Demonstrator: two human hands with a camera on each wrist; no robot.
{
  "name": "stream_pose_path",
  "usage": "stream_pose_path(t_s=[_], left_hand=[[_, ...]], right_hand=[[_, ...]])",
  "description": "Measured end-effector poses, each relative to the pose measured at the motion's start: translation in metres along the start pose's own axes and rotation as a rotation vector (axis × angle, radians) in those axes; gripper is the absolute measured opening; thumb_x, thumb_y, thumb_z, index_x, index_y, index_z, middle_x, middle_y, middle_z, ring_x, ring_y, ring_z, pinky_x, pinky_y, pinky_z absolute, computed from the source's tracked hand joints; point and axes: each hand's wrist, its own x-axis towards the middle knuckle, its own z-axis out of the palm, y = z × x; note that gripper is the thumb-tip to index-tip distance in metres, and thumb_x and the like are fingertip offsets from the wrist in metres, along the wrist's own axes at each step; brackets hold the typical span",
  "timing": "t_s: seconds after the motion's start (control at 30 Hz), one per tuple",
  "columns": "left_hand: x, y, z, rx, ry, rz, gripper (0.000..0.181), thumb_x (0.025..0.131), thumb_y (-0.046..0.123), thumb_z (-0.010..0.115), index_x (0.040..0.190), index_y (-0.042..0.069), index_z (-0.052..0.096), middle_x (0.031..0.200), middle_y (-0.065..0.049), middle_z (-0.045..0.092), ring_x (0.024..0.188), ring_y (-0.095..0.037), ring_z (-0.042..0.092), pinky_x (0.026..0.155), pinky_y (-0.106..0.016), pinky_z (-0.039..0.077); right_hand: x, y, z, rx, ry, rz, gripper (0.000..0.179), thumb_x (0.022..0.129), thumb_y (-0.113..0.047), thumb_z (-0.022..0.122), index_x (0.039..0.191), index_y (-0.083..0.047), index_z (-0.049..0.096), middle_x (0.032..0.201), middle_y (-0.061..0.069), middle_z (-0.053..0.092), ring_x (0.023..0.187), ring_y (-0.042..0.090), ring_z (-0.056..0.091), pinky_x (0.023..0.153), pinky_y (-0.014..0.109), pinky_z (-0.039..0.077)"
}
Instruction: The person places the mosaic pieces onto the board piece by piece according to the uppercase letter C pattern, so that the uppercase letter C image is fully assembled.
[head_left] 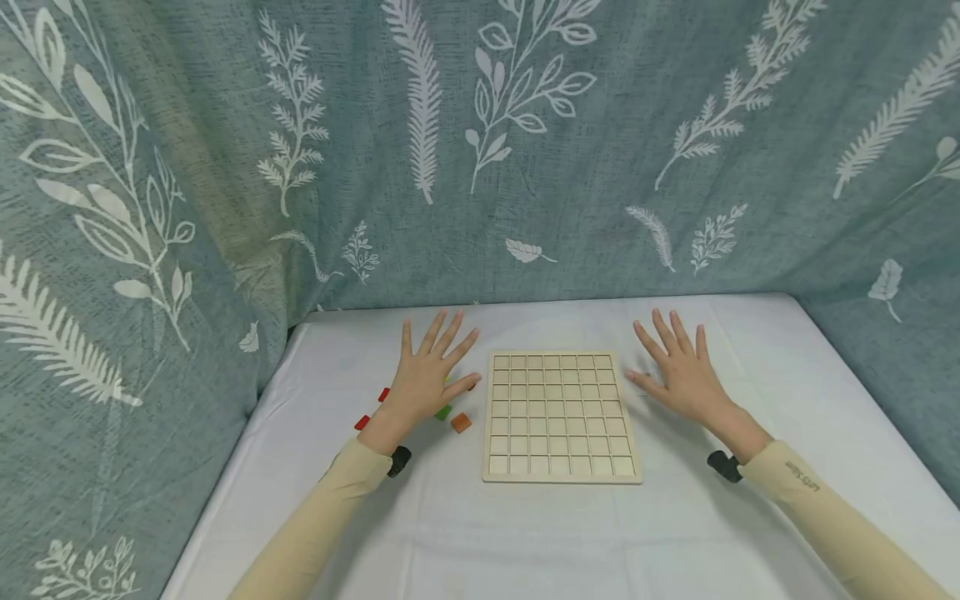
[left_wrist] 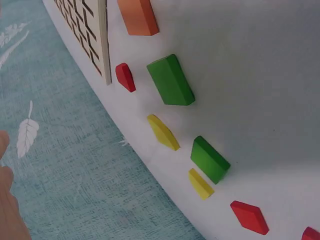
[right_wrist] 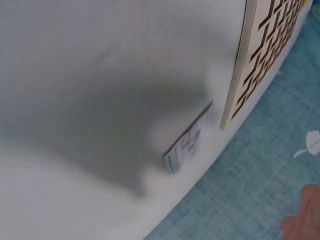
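Observation:
My left hand [head_left: 423,379] hovers over the left side of the table, fingers spread and holding nothing. Beneath and around it lie small coloured tiles: an orange one [head_left: 461,422], two green ones [left_wrist: 171,81], two yellow ones [left_wrist: 163,132] and several red ones [left_wrist: 249,217]. From the head, the left hand hides some of them. To the right of the wooden grid board [head_left: 559,421], my right hand [head_left: 686,379] is also spread out with nothing in it. A small card with a printed grid [right_wrist: 190,140] lies near that hand, mostly covered by it in the head view.
A white cloth [head_left: 525,542] covers the table. Behind it and at both sides hangs a blue-green curtain [head_left: 465,250] with white leaf prints. Dark wrist devices [head_left: 400,461] show under the sleeves.

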Motion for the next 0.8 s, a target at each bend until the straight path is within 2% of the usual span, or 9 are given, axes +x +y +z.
stream_pose_path(t_s=[0.17, 0.3, 0.5, 0.8], left_hand=[[-0.003, -0.001, 0.004, -0.033, 0.028, -0.018, 0.067, 0.088, 0.055, 0.049, 0.146, 0.026, 0.030, 0.155, -0.003, 0.016, 0.142, -0.028, 0.011, 0.107, -0.065, 0.003], [-0.006, -0.002, 0.006, -0.056, 0.033, -0.030, 0.068, 0.088, 0.055, 0.050, 0.146, 0.026, 0.030, 0.155, -0.004, 0.018, 0.142, -0.028, 0.012, 0.107, -0.065, 0.001], [-0.011, -0.004, 0.010, -0.097, -0.025, -0.073, 0.067, 0.089, 0.053, 0.049, 0.146, 0.024, 0.029, 0.155, -0.005, 0.017, 0.143, -0.027, 0.010, 0.108, -0.062, -0.006], [-0.022, -0.013, 0.020, -0.174, -0.060, -0.153, 0.066, 0.089, 0.048, 0.054, 0.145, 0.021, 0.032, 0.152, -0.009, 0.025, 0.142, -0.029, 0.014, 0.109, -0.061, -0.001]], right_hand=[[-0.004, -0.003, 0.003, 0.015, -0.019, -0.007, 0.078, 0.088, -0.054, 0.051, 0.149, -0.016, 0.020, 0.155, 0.013, 0.002, 0.142, 0.030, -0.008, 0.106, 0.064, -0.005], [-0.008, -0.005, 0.006, 0.037, -0.030, -0.008, 0.078, 0.088, -0.051, 0.053, 0.149, -0.017, 0.018, 0.154, 0.017, 0.006, 0.142, 0.033, -0.005, 0.106, 0.065, -0.004], [-0.015, -0.007, 0.010, 0.064, -0.068, 0.021, 0.079, 0.088, -0.049, 0.055, 0.150, -0.018, 0.016, 0.153, 0.021, 0.010, 0.142, 0.033, -0.006, 0.106, 0.065, -0.002], [-0.029, -0.016, 0.014, 0.117, -0.136, 0.068, 0.079, 0.088, -0.047, 0.056, 0.149, -0.012, 0.020, 0.151, 0.025, 0.013, 0.141, 0.040, 0.001, 0.104, 0.068, 0.003]])
